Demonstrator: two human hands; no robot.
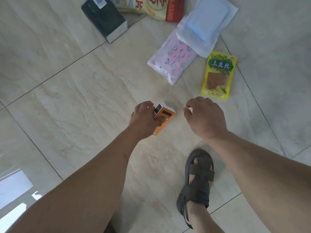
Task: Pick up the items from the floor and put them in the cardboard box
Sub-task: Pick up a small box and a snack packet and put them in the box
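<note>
The person is in the picking-up part of the job. The left hand (144, 118) has its fingers and thumb curled round a small orange box (164, 116), which sits near the middle of the view, low over the floor (75, 91). I cannot tell if the box still touches the floor or is just off it. The right hand (204, 116) is just beside the box, at 3 o'clock from it, with loosely bent fingers and nothing in it.

The cardboard box is not in the view, so I think the next move is to lift the orange box up and turn to find it. The free hand could grab another thing on the way.

More things wait on the floor. A yellow snack packet (218, 74) lies at 1 o'clock from the hands. A pink bag (173, 62) lies at 12 o'clock, with a white and blue packet (205, 24) resting partly on its far end. A black box (105, 17) is at 11 o'clock, and a big snack bag (156, 6) is at the top edge beside it.

The floor is pale shiny tile with thin dark lines between the tiles. A foot in a dark sandal (197, 180) stands at 5 o'clock. Bright light shines on the tile at 8 o'clock.
</note>
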